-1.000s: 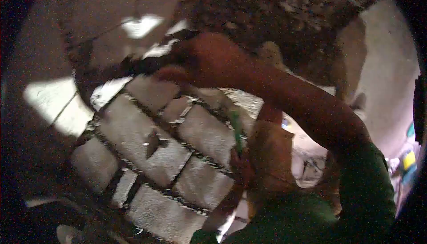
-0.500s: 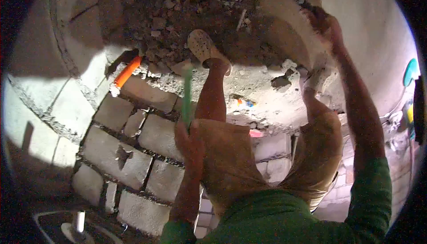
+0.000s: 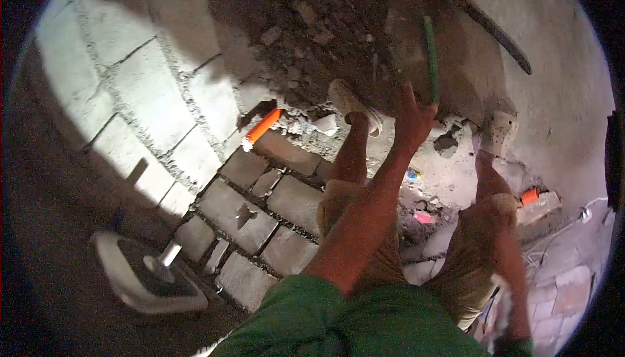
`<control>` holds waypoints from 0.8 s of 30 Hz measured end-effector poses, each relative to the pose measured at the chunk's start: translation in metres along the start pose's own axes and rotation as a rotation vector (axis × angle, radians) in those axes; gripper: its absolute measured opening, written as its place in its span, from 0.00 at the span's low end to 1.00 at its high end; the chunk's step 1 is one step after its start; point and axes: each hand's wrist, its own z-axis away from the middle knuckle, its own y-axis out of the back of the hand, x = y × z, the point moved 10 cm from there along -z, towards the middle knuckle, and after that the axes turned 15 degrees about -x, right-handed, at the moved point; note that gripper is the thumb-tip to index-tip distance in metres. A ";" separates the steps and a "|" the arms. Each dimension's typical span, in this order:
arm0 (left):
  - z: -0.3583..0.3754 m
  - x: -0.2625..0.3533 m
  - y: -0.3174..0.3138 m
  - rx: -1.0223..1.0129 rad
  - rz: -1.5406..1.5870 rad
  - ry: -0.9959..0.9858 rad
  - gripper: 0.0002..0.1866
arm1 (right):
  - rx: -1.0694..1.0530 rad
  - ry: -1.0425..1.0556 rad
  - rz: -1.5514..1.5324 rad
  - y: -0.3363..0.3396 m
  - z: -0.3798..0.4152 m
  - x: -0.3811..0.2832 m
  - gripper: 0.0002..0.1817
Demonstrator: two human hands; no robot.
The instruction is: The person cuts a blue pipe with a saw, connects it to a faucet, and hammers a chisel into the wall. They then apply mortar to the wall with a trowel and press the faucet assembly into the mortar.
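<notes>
Left hand (image 3: 416, 123) gripping green stick (image 3: 431, 57), long axis pointing far; right arm (image 3: 513, 266) hanging near, can't tell its grip.

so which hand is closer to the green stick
Left. The left hand grips the green stick at its near end. The right hand, blurred, is away from it, down beside the right knee.
</notes>
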 end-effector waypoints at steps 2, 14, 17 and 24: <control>0.033 -0.013 -0.004 -0.275 0.151 0.053 0.41 | -0.123 0.031 0.314 -0.030 0.022 0.009 0.24; 0.226 0.037 0.015 -0.309 0.145 0.055 0.31 | 0.077 0.148 0.230 -0.030 0.047 0.034 0.16; 0.252 0.170 0.079 -0.538 0.047 0.197 0.31 | 0.168 0.216 0.024 -0.020 0.051 0.043 0.15; 0.369 0.333 0.172 -0.968 -0.353 -0.185 0.35 | 0.287 0.270 0.271 0.004 0.055 0.020 0.15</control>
